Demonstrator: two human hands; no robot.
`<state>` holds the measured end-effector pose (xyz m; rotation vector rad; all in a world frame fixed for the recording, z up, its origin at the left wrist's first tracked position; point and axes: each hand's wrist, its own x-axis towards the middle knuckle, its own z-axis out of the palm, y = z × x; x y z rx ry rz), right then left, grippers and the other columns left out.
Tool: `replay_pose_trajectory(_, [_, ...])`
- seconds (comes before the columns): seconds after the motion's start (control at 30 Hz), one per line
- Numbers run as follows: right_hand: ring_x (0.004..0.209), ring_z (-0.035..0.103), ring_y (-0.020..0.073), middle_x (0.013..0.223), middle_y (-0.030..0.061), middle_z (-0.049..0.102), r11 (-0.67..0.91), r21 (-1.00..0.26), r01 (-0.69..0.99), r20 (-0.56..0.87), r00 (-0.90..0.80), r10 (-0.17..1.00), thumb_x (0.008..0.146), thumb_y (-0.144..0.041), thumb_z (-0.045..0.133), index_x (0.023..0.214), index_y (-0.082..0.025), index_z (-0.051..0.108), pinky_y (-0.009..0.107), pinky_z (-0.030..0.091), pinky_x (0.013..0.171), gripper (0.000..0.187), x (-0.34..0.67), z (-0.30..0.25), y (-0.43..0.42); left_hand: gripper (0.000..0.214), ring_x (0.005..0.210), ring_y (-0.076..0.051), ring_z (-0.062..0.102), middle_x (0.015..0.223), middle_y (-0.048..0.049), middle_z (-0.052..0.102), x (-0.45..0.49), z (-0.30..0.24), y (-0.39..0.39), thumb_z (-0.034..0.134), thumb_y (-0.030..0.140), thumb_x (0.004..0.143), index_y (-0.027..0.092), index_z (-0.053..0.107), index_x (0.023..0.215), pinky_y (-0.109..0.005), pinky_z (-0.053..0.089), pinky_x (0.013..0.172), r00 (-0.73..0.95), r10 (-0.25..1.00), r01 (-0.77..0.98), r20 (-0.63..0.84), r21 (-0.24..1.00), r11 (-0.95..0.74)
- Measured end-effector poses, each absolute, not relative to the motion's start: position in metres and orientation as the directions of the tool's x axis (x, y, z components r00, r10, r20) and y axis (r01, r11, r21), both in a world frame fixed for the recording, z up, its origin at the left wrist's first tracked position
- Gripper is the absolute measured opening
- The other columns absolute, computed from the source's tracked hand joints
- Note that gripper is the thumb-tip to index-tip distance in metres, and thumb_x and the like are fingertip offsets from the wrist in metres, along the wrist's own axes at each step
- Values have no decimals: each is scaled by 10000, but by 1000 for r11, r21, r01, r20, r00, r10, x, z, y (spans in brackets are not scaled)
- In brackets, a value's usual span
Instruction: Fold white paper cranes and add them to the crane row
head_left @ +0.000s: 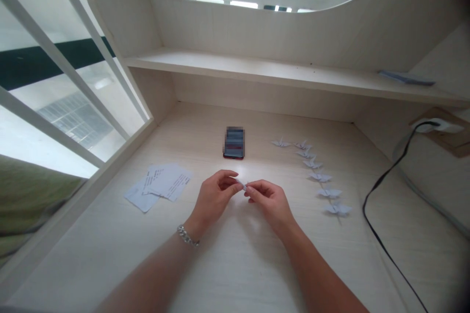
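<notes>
The pale tabletop (235, 264) reached back to an upright panel (253, 95), and its left side ended at a raised edge beneath slanting white rails (69, 66). A shelf (257, 67) ran overhead along the back, so height was limited at the far side, while the space above the near half lay open. Wood grain showed between the forearms and the near side, and a strip of surface parted the right hand (270, 203) from the row of figures beyond it.

The small folded white paper (241, 184) was held just above the middle of the tabletop, pinched between the fingertips of both hands; the left hand (213, 198) gripped its upper left part, the right hand its lower right end. The paper's exact shape was mostly hidden by the fingers.

A phone (234, 144), its screen blurred, lay flat just beyond the hands and took up the way straight ahead. To the left, overlapping paper sheets (167, 181) lay with print showing, well apart from the left wrist and its chain bracelet (188, 236). On the right, 7 folded paper cranes (319, 176) stood in a curved row. Past them, a black cable (370, 193) hung from a socket (436, 125), bordering the right side.
</notes>
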<state>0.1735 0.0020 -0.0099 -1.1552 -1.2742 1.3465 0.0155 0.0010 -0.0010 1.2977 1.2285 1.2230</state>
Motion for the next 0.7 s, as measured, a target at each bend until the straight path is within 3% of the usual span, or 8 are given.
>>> replay_pose_trajectory(0.2, [806, 616, 200, 925, 71, 681, 48, -999, -5, 49, -84, 995, 699, -318, 672, 828, -201, 715, 309, 497, 661, 179, 173, -10, 2, 179, 779, -168, 627, 822, -59, 680, 24, -6, -1, 670, 285, 696, 145, 645, 805, -289, 496, 732, 43, 997, -67, 61, 996, -58])
replay_pose_trajectory(0.43, [894, 611, 229, 931, 71, 676, 92, -996, 13, 92, -55, 994, 685, -305, 686, 794, -226, 727, 337, 513, 696, 141, 173, -8, 2, 206, 822, -181, 634, 871, -70, 692, 26, -4, -1, 684, 285, 681, 146, 672, 832, -306, 500, 776, 35, 998, -129, 51, 991, -46])
replay_pose_trajectory(0.7, [716, 590, 169, 833, 46, 674, 62, -998, -29, 63, -50, 997, 708, -278, 661, 802, -200, 707, 299, 480, 640, 131, 171, -10, 2, 184, 820, -180, 637, 874, -74, 693, 27, -3, -1, 669, 264, 702, 147, 673, 845, -307, 504, 770, 68, 997, -150, 42, 988, -32])
